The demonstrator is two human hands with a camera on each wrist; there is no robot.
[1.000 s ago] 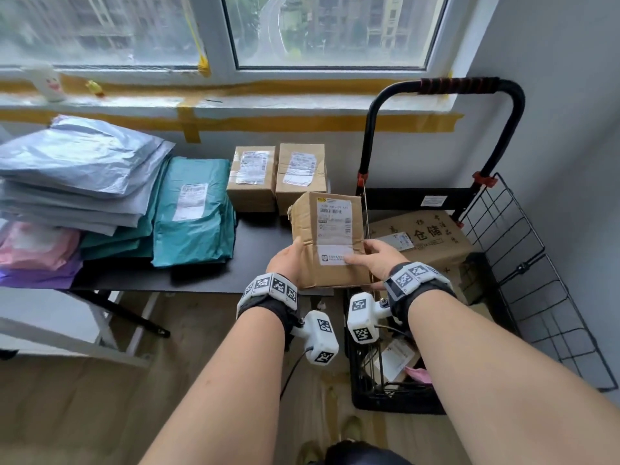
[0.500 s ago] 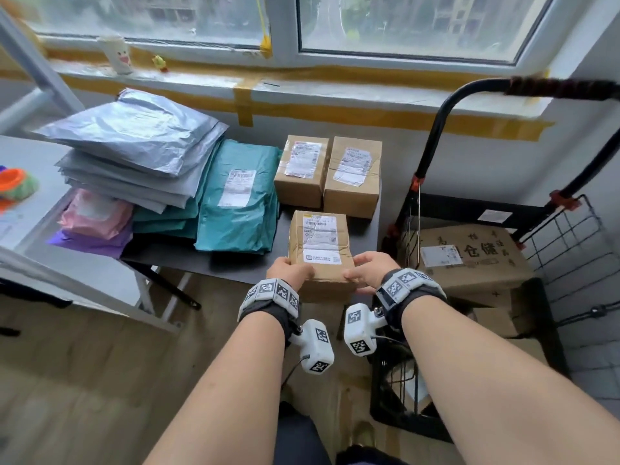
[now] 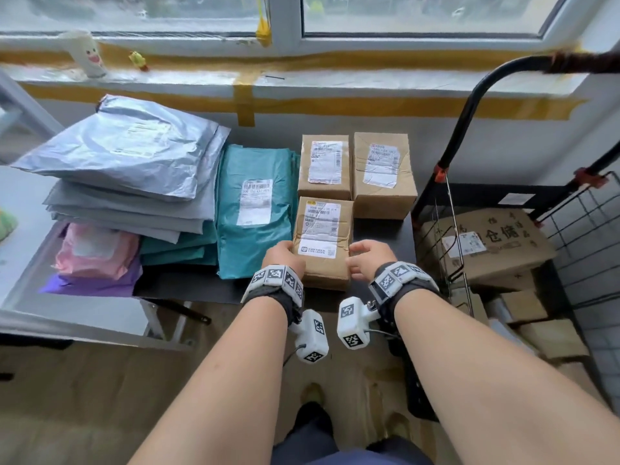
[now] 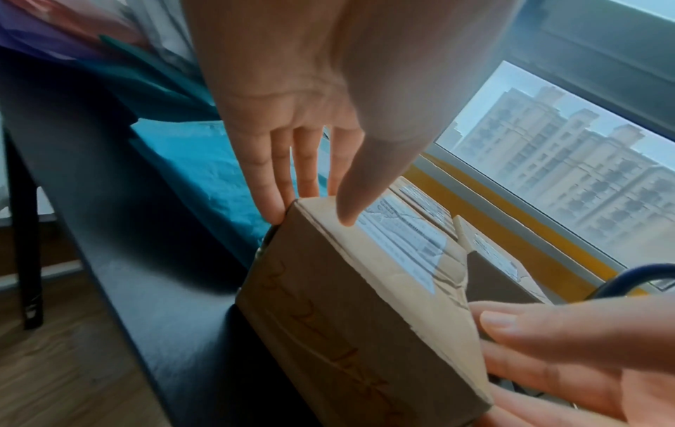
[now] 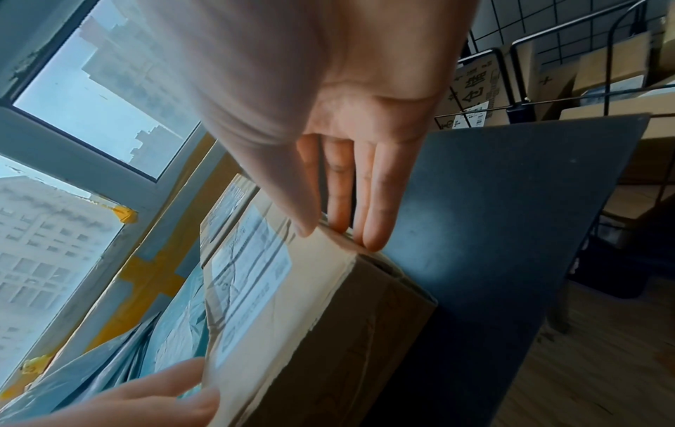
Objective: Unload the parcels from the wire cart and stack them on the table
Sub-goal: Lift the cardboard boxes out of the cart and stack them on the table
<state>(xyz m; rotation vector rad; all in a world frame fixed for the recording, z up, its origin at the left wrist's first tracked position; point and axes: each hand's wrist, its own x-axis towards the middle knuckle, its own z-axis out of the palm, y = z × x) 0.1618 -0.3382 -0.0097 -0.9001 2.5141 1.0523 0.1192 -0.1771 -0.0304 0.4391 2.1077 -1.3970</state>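
Note:
A brown cardboard parcel (image 3: 322, 239) with a white label lies flat on the black table (image 3: 382, 243), just in front of two similar boxes. My left hand (image 3: 285, 255) has straight fingers (image 4: 277, 179) against the parcel's left side and its thumb on the top face. My right hand (image 3: 367, 255) lies at the right side, with straight fingers (image 5: 372, 202) along the upper edge and the thumb near the top. The wire cart (image 3: 587, 229) with its black handle stands to the right. It holds a large printed carton (image 3: 486, 243) and more boxes below.
Two labelled boxes (image 3: 324, 166) (image 3: 382, 176) stand at the back of the table. Teal mailers (image 3: 255, 213), a stack of grey mailers (image 3: 127, 152) and pink and purple bags (image 3: 97, 246) fill the left. A cup (image 3: 85, 53) stands on the windowsill.
The parcel, held up and tilted above the table's edge a second ago, has come down flat onto the table. Both hands have eased their hold and now lie along its sides.

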